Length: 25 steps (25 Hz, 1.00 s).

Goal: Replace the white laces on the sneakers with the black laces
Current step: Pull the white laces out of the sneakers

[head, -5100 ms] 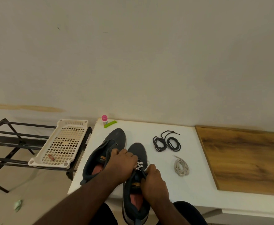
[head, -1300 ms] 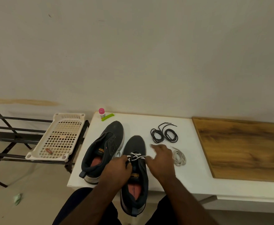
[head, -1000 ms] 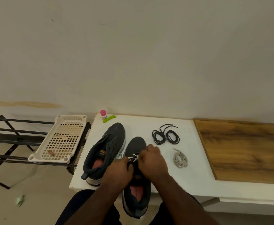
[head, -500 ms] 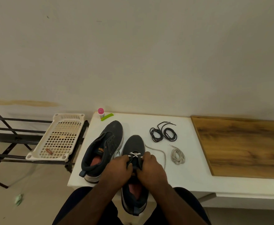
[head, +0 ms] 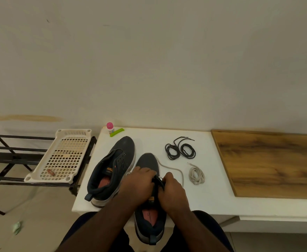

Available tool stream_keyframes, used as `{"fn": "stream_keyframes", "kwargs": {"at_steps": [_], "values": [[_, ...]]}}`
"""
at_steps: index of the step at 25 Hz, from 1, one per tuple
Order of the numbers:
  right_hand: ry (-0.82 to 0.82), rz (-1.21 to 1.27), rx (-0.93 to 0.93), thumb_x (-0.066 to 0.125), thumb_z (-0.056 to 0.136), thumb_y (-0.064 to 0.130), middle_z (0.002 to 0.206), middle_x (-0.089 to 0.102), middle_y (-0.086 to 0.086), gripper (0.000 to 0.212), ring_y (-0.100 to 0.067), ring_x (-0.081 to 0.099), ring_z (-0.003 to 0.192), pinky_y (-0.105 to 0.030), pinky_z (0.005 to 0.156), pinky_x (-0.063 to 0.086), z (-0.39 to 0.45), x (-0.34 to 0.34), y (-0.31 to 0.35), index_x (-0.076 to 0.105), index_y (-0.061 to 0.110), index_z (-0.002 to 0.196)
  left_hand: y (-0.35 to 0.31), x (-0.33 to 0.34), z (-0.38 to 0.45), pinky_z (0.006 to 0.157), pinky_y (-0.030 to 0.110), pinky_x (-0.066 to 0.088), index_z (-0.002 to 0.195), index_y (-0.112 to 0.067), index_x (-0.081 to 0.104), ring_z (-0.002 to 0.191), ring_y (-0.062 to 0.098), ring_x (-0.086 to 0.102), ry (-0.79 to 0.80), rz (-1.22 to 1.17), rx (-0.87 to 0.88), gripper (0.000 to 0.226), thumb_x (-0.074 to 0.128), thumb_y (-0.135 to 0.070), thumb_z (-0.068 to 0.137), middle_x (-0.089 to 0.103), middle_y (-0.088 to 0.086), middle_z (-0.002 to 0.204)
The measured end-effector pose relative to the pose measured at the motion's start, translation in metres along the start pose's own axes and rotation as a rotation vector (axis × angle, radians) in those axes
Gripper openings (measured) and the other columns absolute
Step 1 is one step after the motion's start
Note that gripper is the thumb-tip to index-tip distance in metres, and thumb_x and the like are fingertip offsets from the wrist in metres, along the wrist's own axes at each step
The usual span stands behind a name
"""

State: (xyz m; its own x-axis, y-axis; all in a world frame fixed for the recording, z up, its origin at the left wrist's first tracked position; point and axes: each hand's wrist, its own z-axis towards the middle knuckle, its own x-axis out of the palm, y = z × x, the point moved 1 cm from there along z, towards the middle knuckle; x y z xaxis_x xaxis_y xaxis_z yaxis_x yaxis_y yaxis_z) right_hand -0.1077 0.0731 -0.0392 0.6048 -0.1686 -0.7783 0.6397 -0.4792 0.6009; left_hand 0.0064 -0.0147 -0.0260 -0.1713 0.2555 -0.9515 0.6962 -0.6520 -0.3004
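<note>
White lace (head: pixel 174 170) trailed right of the near sneaker (head: pixel 149 195) on the table (head: pixel 200 202); left hand (head: pixel 137 186) and right hand (head: pixel 172 190) pinched its eyelets; best drawn out gently, row by row

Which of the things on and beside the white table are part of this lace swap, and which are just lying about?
In the job:
dark grey sneaker being unlaced
second dark grey sneaker
loose white lace end
coiled black laces
coiled white lace

Lying about:
pink-capped bottle
green clip
cream plastic basket
wooden board
</note>
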Motion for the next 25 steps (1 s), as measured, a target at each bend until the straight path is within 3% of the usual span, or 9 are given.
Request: {"fn": "stream_keyframes", "kwargs": {"at_steps": [3,7,10,12,15,18,21,25], "values": [[0.013,-0.007,0.008,0.044,0.097,0.030,0.086,0.052,0.005,0.011,-0.012,0.051,0.071,-0.025,0.056,0.035,0.000,0.001,0.001,0.039,0.022,0.092,-0.005,0.000,0.015,0.084,0.036,0.046,0.110,-0.023,0.052,0.104,0.021,0.050,-0.002,0.115,0.040,0.018,0.047,-0.028,0.094,0.058,-0.001,0.110],[0.007,-0.010,0.076,0.041,0.098,0.025,0.093,0.056,0.000,0.005,-0.020,0.058,0.079,-0.032,0.064,0.042,0.003,0.004,0.000,0.038,0.020,0.096,0.002,-0.013,0.022,0.076,0.034,0.044,0.101,-0.023,0.055,0.100,0.021,0.051,0.021,0.107,0.081,0.011,0.050,-0.019,0.092,0.056,-0.001,0.104],[-0.004,-0.022,0.101,0.041,0.100,0.024,0.087,0.055,0.004,0.005,-0.012,0.056,0.074,-0.027,0.062,0.042,0.003,0.002,-0.004,0.038,0.022,0.097,0.045,-0.032,0.031,0.078,0.035,0.051,0.090,-0.024,0.055,0.089,0.019,0.057,0.024,-0.070,-0.131,0.008,0.051,-0.017,0.091,0.059,-0.003,0.094],[0.008,-0.032,0.059,0.041,0.100,0.025,0.088,0.055,0.004,0.006,-0.013,0.056,0.074,-0.027,0.063,0.041,0.002,0.004,0.000,0.038,0.022,0.097,0.060,-0.034,0.028,0.087,0.037,0.051,0.100,-0.026,0.058,0.096,0.019,0.059,0.043,-0.133,-0.210,0.014,0.050,-0.019,0.092,0.063,-0.002,0.101],[0.031,-0.022,0.012,0.041,0.099,0.027,0.093,0.056,0.001,0.007,-0.016,0.056,0.077,-0.027,0.063,0.039,0.000,0.006,0.008,0.038,0.021,0.097,0.036,-0.024,0.021,0.105,0.046,0.039,0.131,-0.029,0.054,0.124,0.022,0.048,0.063,-0.036,-0.040,0.037,0.049,-0.024,0.094,0.058,-0.007,0.130],[0.041,-0.027,0.020,0.042,0.098,0.028,0.094,0.057,0.000,0.008,-0.018,0.057,0.078,-0.029,0.063,0.042,0.000,0.005,0.009,0.038,0.020,0.097,0.012,-0.017,0.020,0.101,0.043,0.034,0.123,-0.029,0.057,0.120,0.022,0.049,0.161,0.142,0.035,0.027,0.050,-0.033,0.097,0.058,-0.004,0.123],[0.021,-0.028,0.063,0.041,0.098,0.025,0.094,0.059,-0.001,0.005,-0.020,0.059,0.080,-0.034,0.067,0.047,0.000,0.006,0.008,0.038,0.021,0.097,0.017,-0.031,0.024,0.100,0.044,0.034,0.112,-0.025,0.057,0.114,0.022,0.052,0.154,0.275,0.026,0.018,0.050,-0.024,0.095,0.056,-0.001,0.115],[0.011,-0.026,0.073,0.042,0.099,0.025,0.092,0.057,0.002,0.006,-0.014,0.054,0.075,-0.027,0.065,0.040,0.002,0.002,0.004,0.037,0.022,0.098,0.060,-0.069,0.031,0.101,0.045,0.037,0.115,-0.027,0.054,0.115,0.021,0.049,0.066,0.300,-0.209,0.025,0.055,-0.020,0.091,0.056,-0.001,0.120]]}}
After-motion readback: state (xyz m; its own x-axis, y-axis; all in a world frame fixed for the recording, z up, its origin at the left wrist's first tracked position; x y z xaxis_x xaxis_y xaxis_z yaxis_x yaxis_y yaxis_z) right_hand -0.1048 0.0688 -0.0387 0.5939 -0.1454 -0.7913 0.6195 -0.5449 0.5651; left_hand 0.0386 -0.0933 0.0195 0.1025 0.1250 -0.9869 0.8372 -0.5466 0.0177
